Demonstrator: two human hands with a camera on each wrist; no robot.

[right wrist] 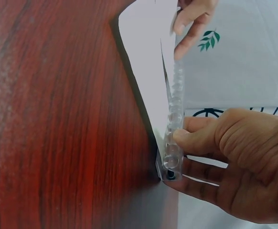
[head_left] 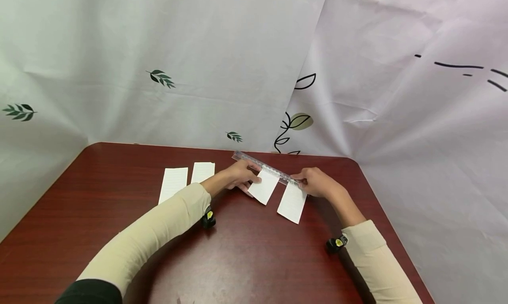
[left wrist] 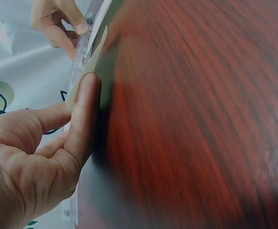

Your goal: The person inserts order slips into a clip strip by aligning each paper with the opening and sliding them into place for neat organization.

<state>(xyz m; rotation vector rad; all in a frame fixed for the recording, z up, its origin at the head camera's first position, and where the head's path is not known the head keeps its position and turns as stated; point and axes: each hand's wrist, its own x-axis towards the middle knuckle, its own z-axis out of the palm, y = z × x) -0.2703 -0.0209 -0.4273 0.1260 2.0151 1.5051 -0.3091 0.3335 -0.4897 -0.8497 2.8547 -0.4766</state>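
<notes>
A clear plastic ruler (head_left: 267,167) lies slantwise across the far middle of the dark red table (head_left: 246,255), held at both ends. My left hand (head_left: 247,179) pinches its left part, with the thumb (left wrist: 84,112) pressing a white paper strip (head_left: 264,187) against it. At the ruler's right end (right wrist: 172,143) my right hand (head_left: 308,183) pinches it, thumb (right wrist: 196,136) on top and the fingers underneath. A second white strip (head_left: 293,202) slants toward me from under the ruler by that hand. In the right wrist view the paper (right wrist: 144,62) stands against the ruler's edge.
Two more white paper strips (head_left: 173,183) (head_left: 203,171) lie side by side on the table left of my left hand. A white cloth with leaf prints (head_left: 160,77) hangs around the table's back and sides. The table's right edge (head_left: 390,233) runs close to my right forearm.
</notes>
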